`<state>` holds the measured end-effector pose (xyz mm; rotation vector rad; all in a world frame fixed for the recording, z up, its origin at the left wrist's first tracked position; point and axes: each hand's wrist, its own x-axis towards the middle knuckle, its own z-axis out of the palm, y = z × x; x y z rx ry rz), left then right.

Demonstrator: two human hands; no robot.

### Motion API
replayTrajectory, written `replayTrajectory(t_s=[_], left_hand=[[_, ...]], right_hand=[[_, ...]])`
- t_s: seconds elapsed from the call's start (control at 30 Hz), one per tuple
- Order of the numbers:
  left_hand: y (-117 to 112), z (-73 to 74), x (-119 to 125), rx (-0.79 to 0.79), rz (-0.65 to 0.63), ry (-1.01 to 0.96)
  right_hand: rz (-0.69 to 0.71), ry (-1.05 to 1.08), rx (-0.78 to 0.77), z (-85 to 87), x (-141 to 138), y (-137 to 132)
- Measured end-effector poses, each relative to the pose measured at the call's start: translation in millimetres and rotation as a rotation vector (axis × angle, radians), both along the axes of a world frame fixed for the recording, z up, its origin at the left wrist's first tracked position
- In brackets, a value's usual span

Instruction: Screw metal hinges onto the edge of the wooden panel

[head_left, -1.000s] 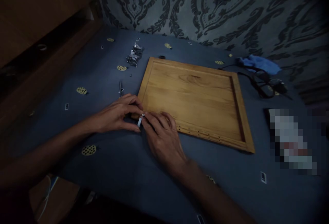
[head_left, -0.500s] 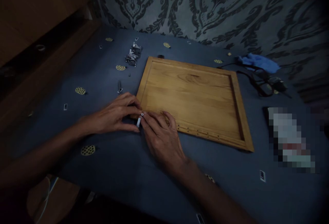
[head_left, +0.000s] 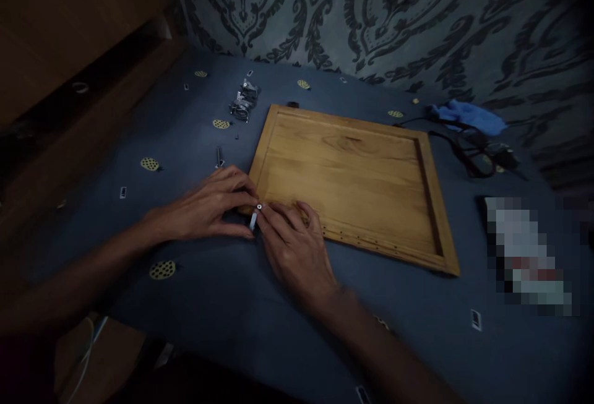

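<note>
A wooden framed panel lies flat, with several small dark holes along its near edge. At its near left corner is a small metal hinge, with a pale round screw head or hole at its top. My left hand is curled around the hinge from the left, thumb below and fingers above. My right hand rests over the panel's near edge, fingers bent, its index fingertip against the hinge. The exact contact under the fingertips is hidden.
A heap of metal hinges lies behind on the blue patterned cloth. A thin metal rod or bit and a tiny screw lie left of the panel. Glasses and a blue cloth are at the right.
The whole view has shifted slightly. Both hands stay at the panel's near left corner around the hinge, with no other clear movement.
</note>
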<state>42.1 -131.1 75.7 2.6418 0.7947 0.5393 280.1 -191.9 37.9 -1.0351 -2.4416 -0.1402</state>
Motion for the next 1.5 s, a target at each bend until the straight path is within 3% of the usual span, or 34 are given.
replayTrajectory(t_s=[0.2, 0.37, 0.5, 0.63, 0.9, 1.0, 1.1, 1.23, 1.37, 1.5], left_hand=[[5, 10.2, -5, -0.066, 0.054, -0.08], [24, 17.7, -28, -0.158, 0.352, -0.145], [33, 15.6, -44, -0.161, 0.214, 0.043], [31, 15.4, -46, -0.105, 0.083, 0.189], [28, 26.5, -44, -0.054, 0.115, 0.28], [26, 41.0, -42, -0.015, 0.22, 0.101], [23, 60.8, -27, -0.099, 0.305, -0.28], [21, 73.8, 10, -0.228, 0.27, -0.644], [15, 55.5, 41, -0.252, 0.267, -0.698], [4, 30.6, 47, -0.18, 0.348, -0.782]], right_hand=[[0.014, 0.01, -0.014, 1.4, 0, -1], [0.004, -0.013, -0.025, 1.2, 0, 0], [0.009, -0.009, -0.028, 1.4, 0, 0], [0.0, -0.041, -0.042, 2.6, 0, 0], [-0.008, -0.056, -0.044, 2.9, -1, 0], [-0.004, -0.052, -0.062, 3.1, -1, 1], [0.007, -0.031, -0.047, 2.6, -2, 2], [0.003, -0.029, -0.059, 1.1, -2, 3], [-0.013, -0.046, -0.099, 0.9, -4, 3], [-0.014, -0.044, -0.09, 1.2, -5, 3]])
